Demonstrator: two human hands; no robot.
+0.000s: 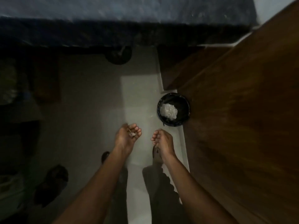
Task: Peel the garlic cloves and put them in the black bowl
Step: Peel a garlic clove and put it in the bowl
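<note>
Much of the left side is lost in darkness: only dim shapes are seen there, among them what may be a dark sandal on the pale floor. The whole view is blurred. Right of that, the left hand is held palm up with its fingers curled around a small pale scrap, taken to be a garlic clove or its skin (which of the two cannot be told). A thin stalk is seen on it pointing up and left, so its long axis runs diagonally. The right hand is held well apart from the left, fingers curled, and something thin and pale seems to be pinched at the fingertips; it is too small to name. Further right, a black container with a white crumpled mass inside stands on the floor against a brown wooden panel, cut off at the frame's edge.
</note>
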